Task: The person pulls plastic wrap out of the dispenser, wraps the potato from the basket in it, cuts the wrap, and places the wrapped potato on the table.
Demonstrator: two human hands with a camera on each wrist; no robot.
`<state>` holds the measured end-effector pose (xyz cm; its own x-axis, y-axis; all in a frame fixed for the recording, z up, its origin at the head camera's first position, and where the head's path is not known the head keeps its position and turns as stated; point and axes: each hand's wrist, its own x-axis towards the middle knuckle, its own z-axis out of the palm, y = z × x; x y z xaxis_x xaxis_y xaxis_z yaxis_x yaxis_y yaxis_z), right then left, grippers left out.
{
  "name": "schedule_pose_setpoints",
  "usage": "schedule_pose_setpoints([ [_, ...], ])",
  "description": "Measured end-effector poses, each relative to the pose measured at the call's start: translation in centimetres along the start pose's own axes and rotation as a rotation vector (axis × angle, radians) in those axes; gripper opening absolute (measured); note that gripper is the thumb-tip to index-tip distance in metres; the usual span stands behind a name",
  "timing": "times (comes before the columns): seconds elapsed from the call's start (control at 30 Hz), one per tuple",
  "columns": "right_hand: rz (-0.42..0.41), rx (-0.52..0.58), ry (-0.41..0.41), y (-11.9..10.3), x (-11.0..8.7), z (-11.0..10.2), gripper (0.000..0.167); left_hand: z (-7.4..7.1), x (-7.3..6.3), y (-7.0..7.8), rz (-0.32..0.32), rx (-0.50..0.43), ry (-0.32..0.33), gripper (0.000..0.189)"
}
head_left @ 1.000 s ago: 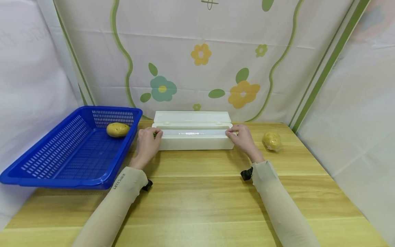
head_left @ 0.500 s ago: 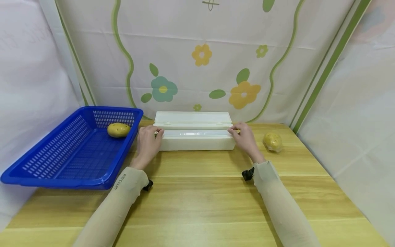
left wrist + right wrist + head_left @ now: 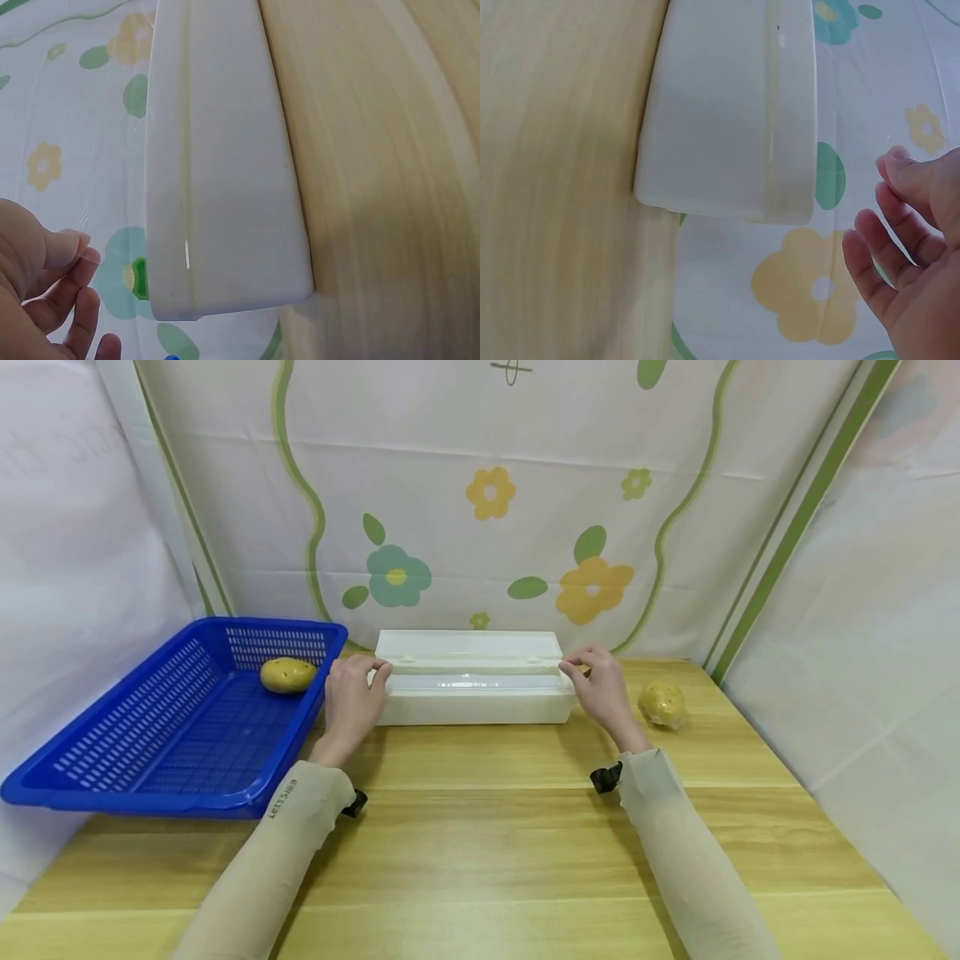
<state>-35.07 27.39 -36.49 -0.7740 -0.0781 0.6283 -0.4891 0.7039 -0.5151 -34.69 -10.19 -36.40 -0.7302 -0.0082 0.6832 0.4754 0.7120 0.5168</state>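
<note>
The place is looking like a small, screened-off work spot: a flower-printed sheet (image 3: 450,435) is hanging behind the wood-grain counter (image 3: 480,868), while a left sheet (image 3: 67,535) and a right sheet (image 3: 862,668) are closing in its sides. A blue basket (image 3: 135,803), a potato (image 3: 288,675) and a white film box (image 3: 472,708) are suggesting kitchen work; which building is housing it, I cannot tell.

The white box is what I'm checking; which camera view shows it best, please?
The head view, since it shows nearly all of the white box and its raised lid. The left wrist view shows only its left part close up; the right wrist view, its right part.
</note>
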Motion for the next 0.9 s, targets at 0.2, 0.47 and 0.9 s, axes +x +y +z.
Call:
schedule_pose_setpoints([
  [0.2,-0.045,-0.023,0.048,-0.4,0.3,-0.6,0.018,-0.3,0.4,0.1,0.024,0.001,0.030,0.017],
  [0.47,-0.075,-0.018,0.086,-1.3,0.5,-1.4,0.016,-1.0,0.7,0.6,0.062,0.011,0.066,0.018],
  [0.9,-0.155,-0.012,0.152,-2.5,0.9,-2.6,0.015,-2.8,1.4,2.0,0.117,-0.011,0.101,0.017],
])
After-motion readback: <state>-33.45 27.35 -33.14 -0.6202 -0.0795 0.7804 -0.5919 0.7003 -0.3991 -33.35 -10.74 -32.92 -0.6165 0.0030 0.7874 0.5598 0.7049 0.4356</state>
